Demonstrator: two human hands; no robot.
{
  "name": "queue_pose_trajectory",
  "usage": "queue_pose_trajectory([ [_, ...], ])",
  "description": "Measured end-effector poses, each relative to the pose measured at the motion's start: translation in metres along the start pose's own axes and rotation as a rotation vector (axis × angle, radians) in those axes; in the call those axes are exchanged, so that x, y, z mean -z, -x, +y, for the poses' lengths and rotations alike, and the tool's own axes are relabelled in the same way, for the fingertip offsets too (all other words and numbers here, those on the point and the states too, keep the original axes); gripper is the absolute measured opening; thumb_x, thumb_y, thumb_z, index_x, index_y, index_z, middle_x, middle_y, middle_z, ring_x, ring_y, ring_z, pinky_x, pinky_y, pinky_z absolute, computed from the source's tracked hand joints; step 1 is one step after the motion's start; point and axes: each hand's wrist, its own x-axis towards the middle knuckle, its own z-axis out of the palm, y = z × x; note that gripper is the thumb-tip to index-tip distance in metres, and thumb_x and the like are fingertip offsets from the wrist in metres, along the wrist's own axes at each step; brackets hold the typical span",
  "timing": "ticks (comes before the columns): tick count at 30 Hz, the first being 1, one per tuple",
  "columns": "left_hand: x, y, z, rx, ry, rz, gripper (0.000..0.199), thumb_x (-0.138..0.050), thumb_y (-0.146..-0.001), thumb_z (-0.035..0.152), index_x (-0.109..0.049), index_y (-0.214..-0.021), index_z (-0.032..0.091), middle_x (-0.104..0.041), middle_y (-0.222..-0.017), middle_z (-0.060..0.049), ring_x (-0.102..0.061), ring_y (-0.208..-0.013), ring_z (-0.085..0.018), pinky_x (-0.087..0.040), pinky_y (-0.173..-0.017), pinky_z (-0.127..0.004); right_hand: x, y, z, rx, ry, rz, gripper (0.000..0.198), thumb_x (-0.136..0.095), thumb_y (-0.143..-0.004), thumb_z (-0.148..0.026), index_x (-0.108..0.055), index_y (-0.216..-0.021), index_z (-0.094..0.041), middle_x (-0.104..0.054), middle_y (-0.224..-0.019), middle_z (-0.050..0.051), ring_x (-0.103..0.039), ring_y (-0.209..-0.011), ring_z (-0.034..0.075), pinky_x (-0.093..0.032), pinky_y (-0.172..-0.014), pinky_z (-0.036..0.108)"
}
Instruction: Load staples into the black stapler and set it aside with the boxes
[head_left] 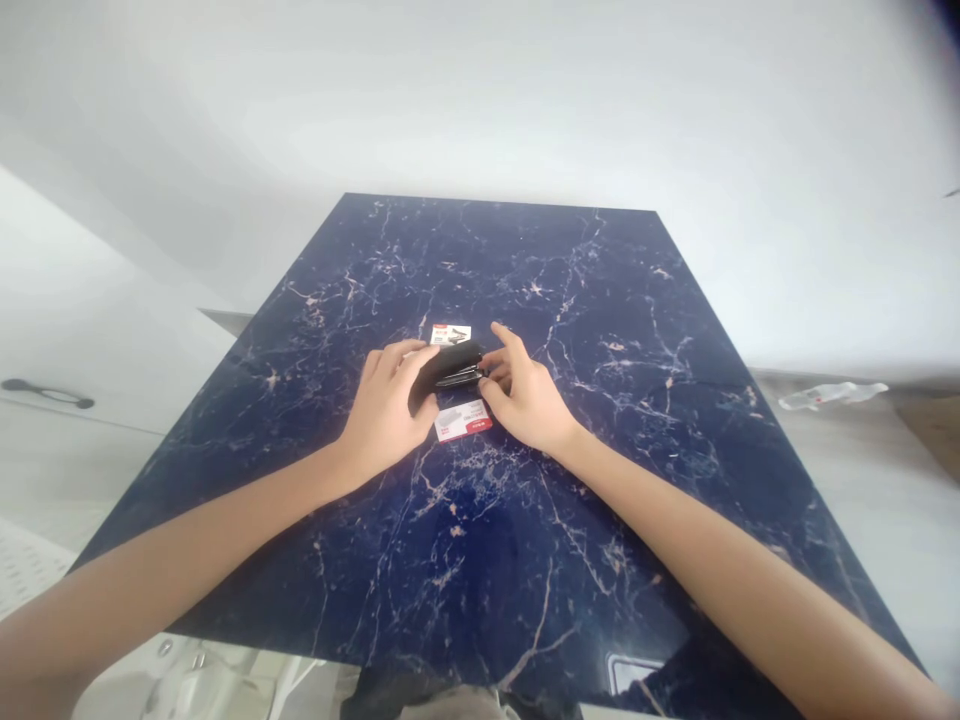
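Note:
A black stapler [454,364] is held near the middle of the dark blue table, its top arm raised a little from the metal part below. My left hand [390,400] wraps around its left end, with the thumb on the near side. At the right end, my right hand [523,392] is closed, thumb and fingers at the stapler's tip and index finger raised; anything small between them is hidden. Just behind the stapler lies a small white and red box [451,334] with a stapler picture. In front of it is a white and red staple box [463,421].
The table [480,560] has a blue marble-like top with white veins. A white object with a rounded corner [634,674] shows at the near edge. Off the right side lies a crumpled clear plastic wrapper [831,395]. White walls surround the table, and a dark handle [49,393] is at left.

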Motion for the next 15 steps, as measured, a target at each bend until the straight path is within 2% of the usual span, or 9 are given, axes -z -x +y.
queue_pose_trajectory([
  [3,0.003,0.002,-0.004,-0.011,0.145,-0.008,0.066,-0.061,-0.081,0.005,-0.049,-0.143,0.023,-0.053,-0.141,-0.014,-0.056,-0.128,-0.034,-0.056,-0.100,-0.053,0.001,0.001,0.000,-0.018,0.014,0.005,0.091,-0.056,-0.087,-0.019,-0.012,-0.166,-0.018,-0.071,-0.125,0.016,-0.074,-0.080,0.021,-0.064,-0.079,0.040],
  [5,0.006,0.004,-0.007,-0.038,0.282,-0.068,0.066,-0.060,-0.083,0.009,-0.046,-0.146,0.025,-0.048,-0.146,-0.014,-0.058,-0.126,-0.031,-0.062,-0.090,-0.045,0.001,0.002,0.001,-0.039,0.002,0.029,0.093,-0.056,-0.088,-0.022,-0.008,-0.167,-0.019,-0.067,-0.136,0.019,-0.075,-0.087,0.024,-0.065,-0.082,0.043],
  [7,0.009,0.005,-0.009,-0.102,0.427,-0.158,0.066,-0.060,-0.087,0.013,-0.043,-0.150,0.026,-0.043,-0.152,-0.014,-0.057,-0.128,-0.030,-0.064,-0.088,-0.041,0.001,0.002,0.002,-0.051,-0.046,0.076,0.090,-0.055,-0.092,-0.027,-0.008,-0.168,-0.022,-0.058,-0.148,0.020,-0.075,-0.100,0.027,-0.065,-0.088,0.047],
  [9,0.012,0.005,-0.010,-0.170,0.546,-0.259,0.066,-0.057,-0.091,0.017,-0.039,-0.153,0.026,-0.044,-0.152,-0.014,-0.058,-0.129,-0.029,-0.063,-0.094,-0.041,0.002,0.002,0.003,-0.059,-0.103,0.102,0.083,-0.053,-0.096,-0.032,-0.012,-0.167,-0.025,-0.051,-0.155,0.019,-0.071,-0.114,0.030,-0.062,-0.096,0.052],
  [11,0.013,0.005,-0.009,-0.233,0.572,-0.353,0.062,-0.056,-0.094,0.019,-0.038,-0.153,0.025,-0.053,-0.143,-0.015,-0.063,-0.122,-0.027,-0.061,-0.097,-0.043,0.004,0.002,0.003,-0.063,-0.138,0.092,0.074,-0.052,-0.098,-0.035,-0.020,-0.164,-0.027,-0.050,-0.156,0.017,-0.067,-0.124,0.032,-0.058,-0.103,0.057],
  [13,0.012,0.005,-0.007,-0.355,0.481,-0.418,0.051,-0.058,-0.094,0.021,-0.047,-0.145,0.023,-0.062,-0.129,-0.014,-0.066,-0.111,-0.027,-0.059,-0.096,-0.046,0.005,0.002,0.001,-0.058,-0.131,0.068,0.066,-0.053,-0.098,-0.036,-0.031,-0.160,-0.028,-0.052,-0.154,0.015,-0.065,-0.126,0.033,-0.056,-0.106,0.059],
  [15,0.010,0.004,-0.004,-0.515,0.360,-0.430,0.037,-0.062,-0.095,0.026,-0.058,-0.131,0.021,-0.066,-0.121,-0.013,-0.066,-0.102,-0.027,-0.057,-0.093,-0.048,0.006,0.001,-0.002,-0.044,-0.105,0.050,0.062,-0.056,-0.096,-0.035,-0.039,-0.155,-0.027,-0.054,-0.151,0.015,-0.064,-0.125,0.032,-0.057,-0.104,0.057],
])
